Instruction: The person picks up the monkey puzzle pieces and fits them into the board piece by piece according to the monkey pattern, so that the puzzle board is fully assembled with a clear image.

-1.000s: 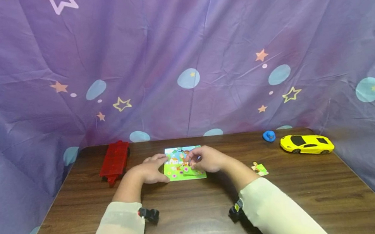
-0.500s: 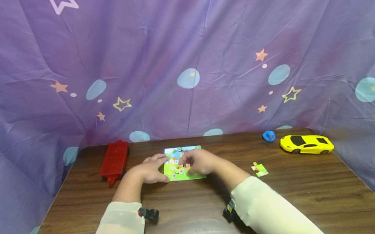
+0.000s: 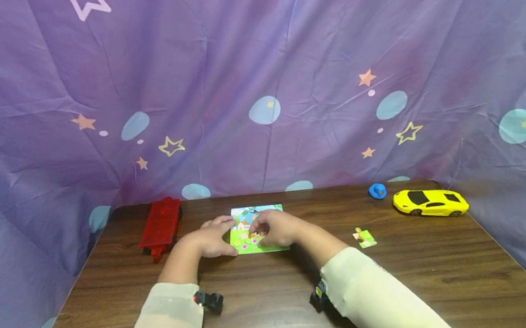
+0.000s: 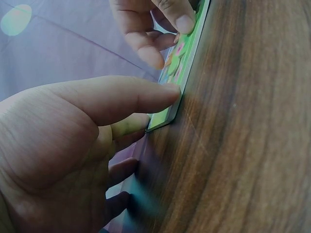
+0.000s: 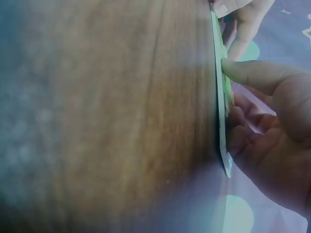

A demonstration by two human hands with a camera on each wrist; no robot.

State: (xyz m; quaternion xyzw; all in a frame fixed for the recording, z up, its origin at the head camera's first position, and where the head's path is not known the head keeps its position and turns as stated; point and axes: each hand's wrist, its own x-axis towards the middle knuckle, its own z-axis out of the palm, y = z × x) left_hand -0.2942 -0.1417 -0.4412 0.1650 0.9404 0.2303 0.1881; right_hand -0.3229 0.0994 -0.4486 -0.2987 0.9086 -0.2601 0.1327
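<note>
A small picture puzzle board (image 3: 242, 245) with a green and blue garden scene lies flat near the back middle of the table. My left hand (image 3: 212, 238) grips its left end, thumb along the near edge and fingers at the far side, as the left wrist view shows. Over the board's right half, my right hand (image 3: 280, 228) holds a green puzzle piece (image 5: 226, 85) against the surface, thumb on the piece's near part and fingers curled beyond it. The right hand hides much of that piece and the board's right side.
Another loose puzzle piece (image 3: 364, 237) lies right of the board. Farther right are a yellow toy car (image 3: 430, 202) and a small blue hat-shaped object (image 3: 377, 191). A red toy vehicle base (image 3: 161, 224) stands at the left. A purple curtain (image 3: 252, 77) hangs behind the table.
The right hand has shifted left over the board with its piece, which lay tilted and farther right before, and is now lower against the board. The left hand has stayed put.
</note>
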